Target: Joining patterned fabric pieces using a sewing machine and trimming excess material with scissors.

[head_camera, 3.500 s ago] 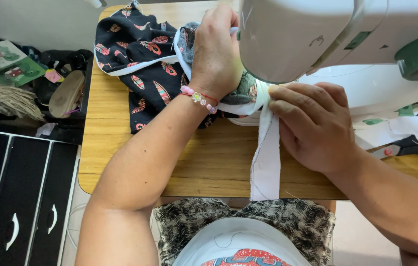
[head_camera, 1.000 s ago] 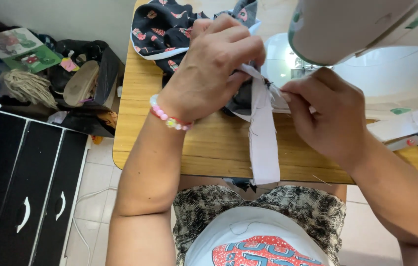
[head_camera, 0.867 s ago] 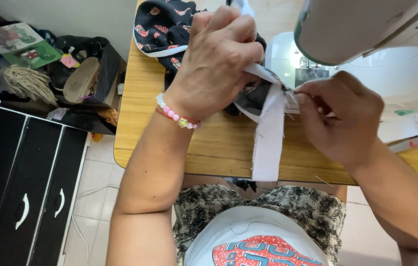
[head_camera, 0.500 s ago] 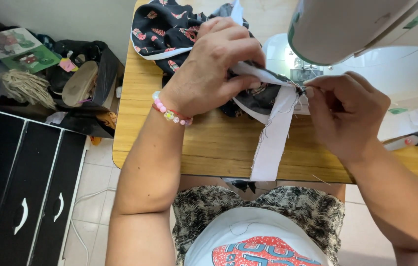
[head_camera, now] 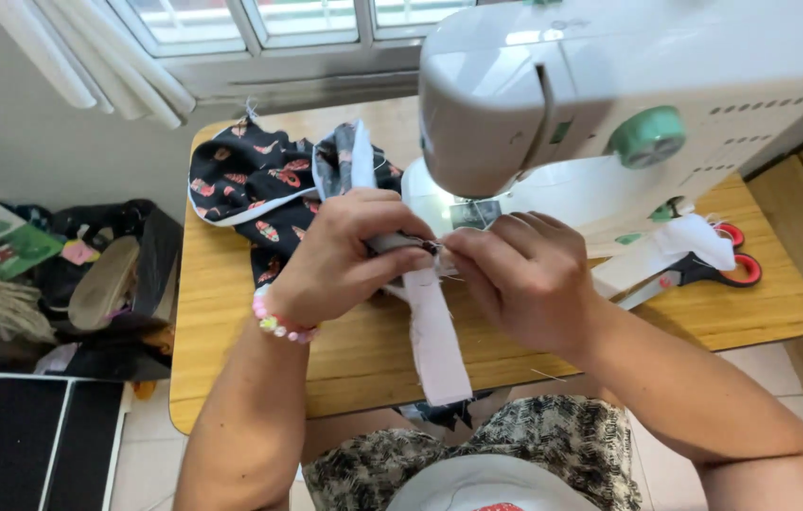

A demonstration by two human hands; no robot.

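The white fabric strip (head_camera: 439, 341) is hanging down from between your two hands, its upper end pinched where your fingertips are meeting and its loose lower end trailing over the front edge of the wooden table (head_camera: 231, 378). Your left hand (head_camera: 340, 260) is closing around the strip's top together with a fold of the dark patterned fabric (head_camera: 250, 189), thumb pressing on top and fingers curling under. Your right hand (head_camera: 524, 279) is pinching the same spot from the other side, fingers bunching tight against the left ones; whether a needle or thread is sitting between them is too small to tell. The rest of the dark patterned fabric is spreading out behind your left hand toward the window. The white sewing machine (head_camera: 628, 95) is standing just behind your hands. A pair of red-handled scissors (head_camera: 704, 270) is lying to the right of your right hand, partly under a scrap of white cloth (head_camera: 676, 246).
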